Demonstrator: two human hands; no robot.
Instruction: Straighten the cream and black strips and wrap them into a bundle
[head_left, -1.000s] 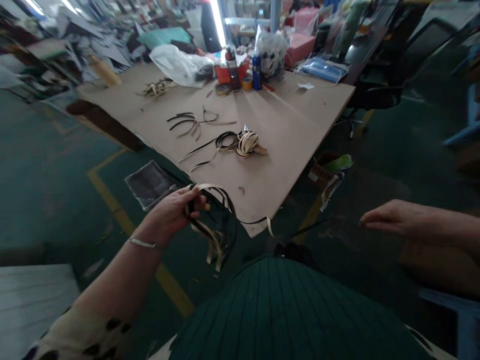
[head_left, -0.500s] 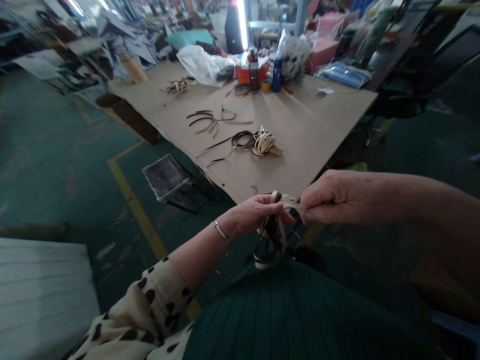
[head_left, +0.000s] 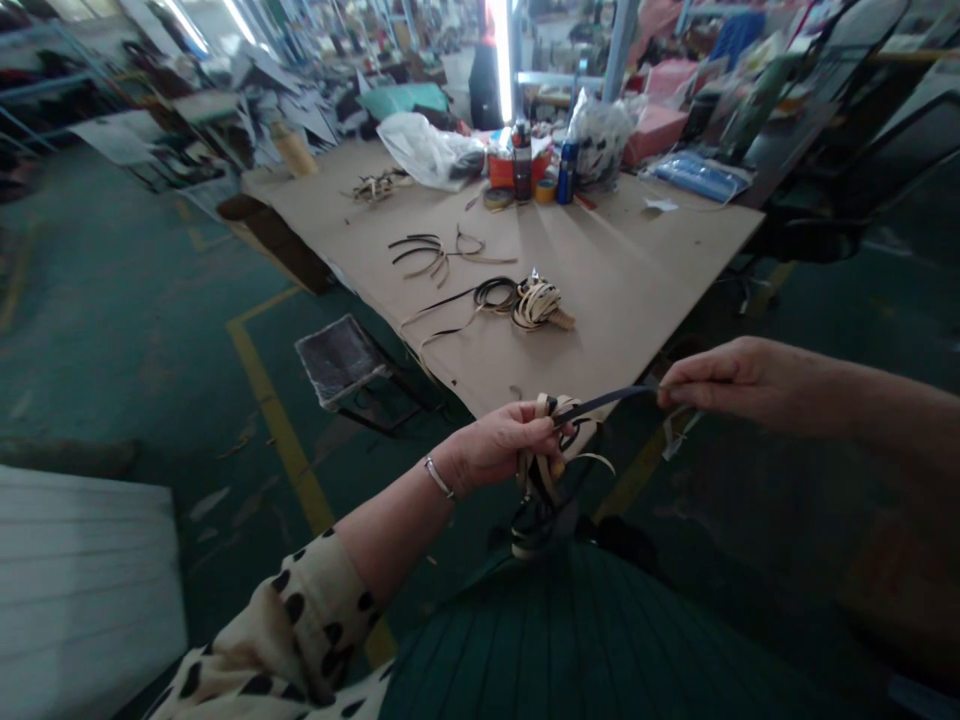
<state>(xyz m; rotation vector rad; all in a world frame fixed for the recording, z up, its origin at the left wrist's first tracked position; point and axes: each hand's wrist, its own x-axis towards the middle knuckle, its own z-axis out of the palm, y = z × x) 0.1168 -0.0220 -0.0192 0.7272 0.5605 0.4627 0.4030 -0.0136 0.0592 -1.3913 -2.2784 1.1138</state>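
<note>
My left hand is closed on a bundle of black and beige leather-like strips, whose loops hang down in front of the green apron. From that hand a dark strip stretches to the right, its other end pinched in my right hand. Both hands are just off the table's near corner. On the table lie a wound coil of beige and black strips and, farther off, several loose strips.
Bottles, tape rolls and plastic bags stand at the table's far side. A plastic-covered stool is beside its left edge. An office chair stands at right. White panelling shows at lower left.
My right hand has moved right and slightly up, away from my left. A dark strip is now drawn straight between the hands. The view has shifted slightly, and my left hand keeps the bundle.
</note>
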